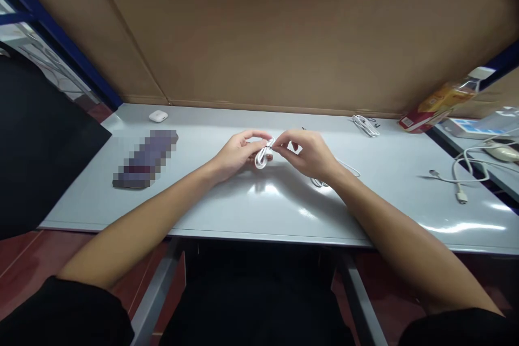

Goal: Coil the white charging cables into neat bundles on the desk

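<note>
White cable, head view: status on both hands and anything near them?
Left hand and right hand both pinching the coiled white cable above the grey table. Loose tail trails under right wrist. Nothing crowding the hands.

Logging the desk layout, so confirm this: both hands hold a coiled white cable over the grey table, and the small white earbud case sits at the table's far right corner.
One detail is wrong. The head view shows the earbud case at the far left corner, not the right. Both the left hand and right hand do hold the coiled white cable over the grey table.
</note>
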Demonstrator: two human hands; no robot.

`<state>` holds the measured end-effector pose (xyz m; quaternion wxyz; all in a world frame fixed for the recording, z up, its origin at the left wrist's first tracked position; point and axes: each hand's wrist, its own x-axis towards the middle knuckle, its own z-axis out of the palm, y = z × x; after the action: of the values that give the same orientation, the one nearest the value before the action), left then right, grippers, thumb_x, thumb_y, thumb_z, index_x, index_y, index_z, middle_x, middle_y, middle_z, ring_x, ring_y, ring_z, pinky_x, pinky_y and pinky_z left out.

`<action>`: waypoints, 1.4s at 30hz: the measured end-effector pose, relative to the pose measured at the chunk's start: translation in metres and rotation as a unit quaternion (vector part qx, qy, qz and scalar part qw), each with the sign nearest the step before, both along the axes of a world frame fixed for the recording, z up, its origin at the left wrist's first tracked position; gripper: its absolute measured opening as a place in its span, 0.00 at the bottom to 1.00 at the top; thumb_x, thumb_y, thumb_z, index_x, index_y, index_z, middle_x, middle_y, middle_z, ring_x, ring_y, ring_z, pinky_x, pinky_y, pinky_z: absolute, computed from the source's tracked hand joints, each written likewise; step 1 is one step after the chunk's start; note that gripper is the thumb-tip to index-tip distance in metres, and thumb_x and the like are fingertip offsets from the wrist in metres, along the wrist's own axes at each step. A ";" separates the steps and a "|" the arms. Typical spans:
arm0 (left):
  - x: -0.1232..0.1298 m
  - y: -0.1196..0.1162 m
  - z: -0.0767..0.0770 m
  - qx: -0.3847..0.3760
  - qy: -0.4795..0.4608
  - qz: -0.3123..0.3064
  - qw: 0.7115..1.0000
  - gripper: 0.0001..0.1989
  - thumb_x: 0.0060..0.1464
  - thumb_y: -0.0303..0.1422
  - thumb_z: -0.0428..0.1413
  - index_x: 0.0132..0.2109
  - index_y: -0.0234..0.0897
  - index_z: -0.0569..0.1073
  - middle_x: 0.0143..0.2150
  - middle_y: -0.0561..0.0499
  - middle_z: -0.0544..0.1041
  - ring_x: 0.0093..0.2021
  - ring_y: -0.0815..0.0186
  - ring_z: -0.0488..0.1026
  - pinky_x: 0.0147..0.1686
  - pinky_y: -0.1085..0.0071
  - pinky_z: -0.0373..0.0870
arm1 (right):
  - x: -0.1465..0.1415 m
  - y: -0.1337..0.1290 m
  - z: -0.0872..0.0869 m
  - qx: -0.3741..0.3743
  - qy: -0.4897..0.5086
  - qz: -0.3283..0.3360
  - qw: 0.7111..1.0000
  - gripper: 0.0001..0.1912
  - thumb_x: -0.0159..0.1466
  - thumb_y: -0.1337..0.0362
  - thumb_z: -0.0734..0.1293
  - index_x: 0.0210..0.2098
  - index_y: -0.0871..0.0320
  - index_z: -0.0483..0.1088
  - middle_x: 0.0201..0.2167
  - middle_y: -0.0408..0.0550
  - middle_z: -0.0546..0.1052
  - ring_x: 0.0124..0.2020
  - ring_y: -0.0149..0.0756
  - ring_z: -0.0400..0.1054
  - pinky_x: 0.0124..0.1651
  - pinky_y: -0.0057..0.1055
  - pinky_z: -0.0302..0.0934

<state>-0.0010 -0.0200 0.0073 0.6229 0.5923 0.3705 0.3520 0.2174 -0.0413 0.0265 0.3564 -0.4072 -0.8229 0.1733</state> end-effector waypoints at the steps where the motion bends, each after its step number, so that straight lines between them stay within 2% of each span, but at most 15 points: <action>1: 0.000 0.001 0.000 -0.030 -0.013 -0.012 0.999 0.14 0.62 0.39 0.56 0.50 0.35 0.75 0.32 0.47 0.81 0.31 0.64 0.78 0.33 0.69 0.73 | -0.001 0.000 -0.001 0.018 -0.001 -0.003 1.000 0.07 0.69 0.63 0.66 0.36 0.54 0.76 0.35 0.46 0.82 0.35 0.37 0.73 0.39 0.34 0.63; 3: 0.000 0.002 0.000 -0.062 -0.032 -0.048 0.996 0.11 0.60 0.36 0.54 0.41 0.33 0.76 0.33 0.43 0.82 0.30 0.65 0.76 0.32 0.69 0.71 | -0.001 0.000 -0.002 0.035 0.006 -0.014 0.999 0.07 0.69 0.63 0.65 0.36 0.54 0.76 0.35 0.47 0.81 0.35 0.37 0.72 0.38 0.34 0.62; 5: 0.001 0.002 -0.002 -0.061 -0.025 -0.077 0.995 0.10 0.59 0.36 0.55 0.36 0.33 0.75 0.30 0.44 0.80 0.28 0.67 0.73 0.28 0.71 0.68 | -0.001 0.001 -0.003 0.042 0.014 -0.021 0.999 0.07 0.69 0.63 0.65 0.36 0.54 0.75 0.34 0.47 0.80 0.34 0.37 0.71 0.38 0.33 0.62; 8: 0.002 0.000 -0.004 -0.041 0.011 -0.071 0.997 0.16 0.62 0.42 0.57 0.31 0.35 0.72 0.26 0.50 0.73 0.24 0.70 0.67 0.25 0.72 0.63 | 0.000 0.003 -0.005 0.050 0.008 -0.020 0.999 0.07 0.70 0.63 0.64 0.36 0.54 0.73 0.35 0.47 0.79 0.34 0.37 0.70 0.38 0.34 0.62; 10: 0.003 0.000 -0.005 -0.040 0.012 -0.049 0.998 0.18 0.63 0.45 0.58 0.31 0.36 0.71 0.26 0.52 0.70 0.25 0.70 0.65 0.25 0.72 0.63 | 0.001 0.004 -0.007 0.057 -0.009 -0.013 0.998 0.08 0.71 0.63 0.63 0.38 0.53 0.73 0.36 0.48 0.79 0.36 0.38 0.71 0.39 0.34 0.62; 13: 0.005 -0.001 -0.007 -0.057 -0.011 -0.031 0.998 0.16 0.64 0.43 0.57 0.34 0.36 0.73 0.30 0.51 0.70 0.29 0.68 0.68 0.29 0.71 0.67 | 0.003 0.006 -0.010 0.077 -0.043 -0.004 0.996 0.10 0.73 0.63 0.61 0.39 0.53 0.74 0.39 0.50 0.79 0.39 0.40 0.71 0.42 0.36 0.63; 18: 0.005 -0.002 -0.007 -0.110 -0.072 -0.076 0.988 0.15 0.66 0.43 0.56 0.42 0.34 0.75 0.38 0.45 0.77 0.36 0.64 0.75 0.36 0.68 0.73 | 0.003 0.008 -0.014 0.092 -0.064 0.013 0.994 0.10 0.74 0.62 0.61 0.42 0.52 0.76 0.40 0.50 0.81 0.42 0.41 0.73 0.47 0.37 0.64; 22: 0.002 -0.002 0.000 -0.151 -0.119 -0.074 0.979 0.12 0.68 0.41 0.53 0.40 0.38 0.71 0.30 0.52 0.70 0.29 0.67 0.70 0.33 0.69 0.70 | 0.000 0.003 -0.011 0.084 -0.007 -0.010 0.996 0.09 0.72 0.62 0.63 0.40 0.52 0.76 0.37 0.47 0.82 0.37 0.38 0.73 0.44 0.35 0.65; 25: 0.000 -0.002 0.004 -0.142 -0.111 -0.059 0.982 0.14 0.69 0.41 0.50 0.37 0.39 0.69 0.26 0.55 0.62 0.25 0.68 0.64 0.28 0.70 0.66 | -0.003 -0.002 -0.007 0.062 0.051 -0.028 0.996 0.06 0.71 0.60 0.66 0.44 0.53 0.75 0.35 0.46 0.82 0.35 0.37 0.73 0.41 0.34 0.65; 28: 0.001 -0.002 0.004 -0.103 -0.093 -0.046 0.989 0.14 0.68 0.41 0.49 0.36 0.39 0.68 0.25 0.55 0.60 0.25 0.67 0.62 0.28 0.70 0.65 | -0.006 -0.004 -0.006 0.025 0.083 -0.025 0.996 0.13 0.68 0.56 0.70 0.49 0.54 0.73 0.34 0.45 0.82 0.34 0.36 0.74 0.40 0.34 0.66; 31: 0.005 -0.003 0.000 -0.084 -0.087 -0.052 0.991 0.11 0.67 0.39 0.51 0.37 0.39 0.69 0.25 0.55 0.60 0.24 0.68 0.60 0.26 0.71 0.64 | -0.010 -0.005 -0.008 0.011 0.088 -0.019 0.996 0.10 0.69 0.57 0.69 0.45 0.55 0.75 0.35 0.46 0.82 0.34 0.35 0.73 0.39 0.33 0.66; 34: 0.007 -0.003 -0.001 -0.107 -0.099 -0.064 0.987 0.09 0.64 0.36 0.50 0.35 0.39 0.69 0.24 0.56 0.57 0.22 0.69 0.57 0.24 0.73 0.62 | -0.012 -0.005 -0.009 0.033 0.072 -0.022 0.997 0.07 0.70 0.60 0.68 0.39 0.55 0.77 0.35 0.46 0.83 0.32 0.34 0.72 0.38 0.33 0.65; 36: 0.006 -0.002 0.001 -0.128 -0.120 -0.074 0.982 0.11 0.62 0.36 0.50 0.31 0.39 0.67 0.22 0.56 0.55 0.21 0.69 0.54 0.22 0.74 0.61 | -0.013 -0.004 -0.010 0.051 0.070 -0.023 0.996 0.06 0.69 0.61 0.69 0.38 0.55 0.78 0.34 0.46 0.83 0.31 0.34 0.71 0.37 0.33 0.65; 39: 0.002 -0.002 0.005 -0.154 -0.149 -0.086 0.973 0.19 0.63 0.44 0.51 0.27 0.39 0.62 0.18 0.58 0.52 0.18 0.71 0.52 0.19 0.76 0.59 | -0.014 -0.004 -0.009 0.061 0.090 -0.016 0.994 0.06 0.68 0.62 0.69 0.36 0.55 0.78 0.33 0.46 0.83 0.32 0.35 0.72 0.36 0.32 0.65; 42: -0.003 -0.003 0.011 -0.173 -0.161 -0.094 0.967 0.24 0.65 0.49 0.52 0.26 0.39 0.59 0.17 0.60 0.50 0.16 0.73 0.49 0.18 0.77 0.57 | -0.014 -0.003 -0.010 0.044 0.106 -0.010 0.993 0.05 0.69 0.63 0.69 0.36 0.55 0.77 0.33 0.46 0.83 0.33 0.34 0.73 0.35 0.32 0.65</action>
<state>-0.0039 -0.0230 0.0179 0.7977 0.4430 0.2636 0.3128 0.2031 -0.0446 0.0169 0.4610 -0.3789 -0.7829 0.1759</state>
